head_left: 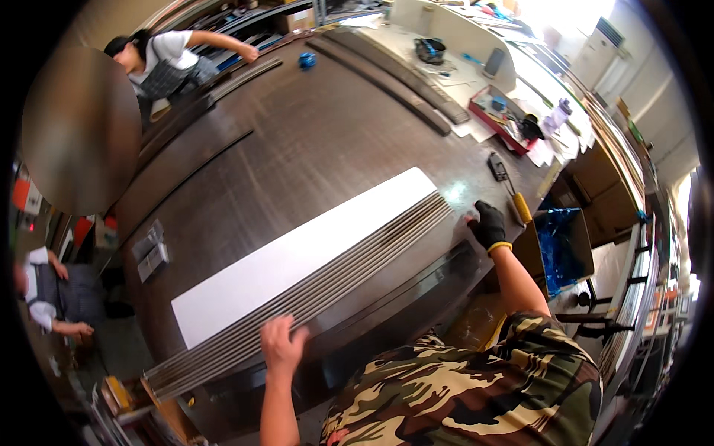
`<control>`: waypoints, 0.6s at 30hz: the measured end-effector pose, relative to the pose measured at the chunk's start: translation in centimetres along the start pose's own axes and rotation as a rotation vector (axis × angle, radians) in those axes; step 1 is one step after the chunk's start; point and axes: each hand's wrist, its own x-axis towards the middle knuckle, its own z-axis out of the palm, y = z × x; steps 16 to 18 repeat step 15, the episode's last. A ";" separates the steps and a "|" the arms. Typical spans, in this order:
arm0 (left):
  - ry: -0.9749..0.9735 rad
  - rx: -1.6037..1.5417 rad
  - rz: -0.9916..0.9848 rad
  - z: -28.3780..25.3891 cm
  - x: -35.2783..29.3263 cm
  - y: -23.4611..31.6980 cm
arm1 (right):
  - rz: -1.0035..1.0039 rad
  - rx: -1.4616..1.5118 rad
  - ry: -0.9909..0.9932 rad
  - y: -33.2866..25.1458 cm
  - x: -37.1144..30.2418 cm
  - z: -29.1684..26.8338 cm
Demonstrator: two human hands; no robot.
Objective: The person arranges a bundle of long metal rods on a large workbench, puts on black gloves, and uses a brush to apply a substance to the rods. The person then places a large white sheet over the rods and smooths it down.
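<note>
A bundle of long, thin metal strips [327, 286] lies side by side, slanting across the near part of the dark table. Along their far side rests a long white board [305, 256]. My left hand [282, 344], bare, hovers at the near edge of the strips, thumb apart from the fingers and nothing seen in it. In a black glove with bare fingertips and a yellow cuff, my right hand [489, 224] is just beyond the strips' right end, its fingertips apart and apparently holding nothing.
On the dark table [297, 141] are a yellow-handled roller [520, 208], a blue tape roll [306, 60] and long dark bars [379, 82]. A red box of tools [502, 119] stands at the right. A blue-lined carton [561, 249] is beside my right arm. Two people work at the left.
</note>
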 end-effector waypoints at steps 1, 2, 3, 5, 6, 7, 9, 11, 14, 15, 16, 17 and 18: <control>-0.136 -0.039 0.049 -0.7 -1.5 1.4 | -0.131 0.062 0.037 1.3 -1.7 -0.2; -0.273 -0.073 0.090 -1.2 -3.2 2.7 | -0.240 0.170 0.044 1.3 -3.4 -0.6; -0.369 0.025 0.125 -2.0 -5.1 4.2 | -0.172 0.244 -0.145 -0.2 -4.8 -1.4; -0.486 0.131 0.165 -2.3 -8.0 5.1 | -0.276 0.182 -0.166 -3.0 -8.0 -2.3; -0.505 0.156 0.144 -2.5 -9.6 5.0 | -0.344 0.170 -0.185 -4.4 -9.2 -2.3; -0.525 0.182 0.119 -2.4 -10.9 4.9 | -0.330 0.152 -0.245 -5.6 -10.1 -2.9; -0.522 0.161 0.115 -2.4 -11.5 4.5 | -0.319 0.137 -0.370 -8.5 -11.4 -3.0; -0.507 0.141 0.108 -2.3 -11.6 4.0 | -0.419 0.229 -0.377 -10.7 -12.1 -1.3; -0.476 0.129 0.142 -2.0 -11.7 3.1 | -0.513 0.355 -0.392 -13.1 -12.2 1.0; -0.470 0.139 0.125 -2.2 -11.8 3.3 | -0.533 0.399 -0.400 -13.8 -12.3 2.5; -0.470 0.139 0.125 -2.2 -11.8 3.3 | -0.533 0.399 -0.400 -13.8 -12.3 2.5; -0.470 0.139 0.125 -2.2 -11.8 3.3 | -0.533 0.399 -0.400 -13.8 -12.3 2.5; -0.470 0.139 0.125 -2.2 -11.8 3.3 | -0.533 0.399 -0.400 -13.8 -12.3 2.5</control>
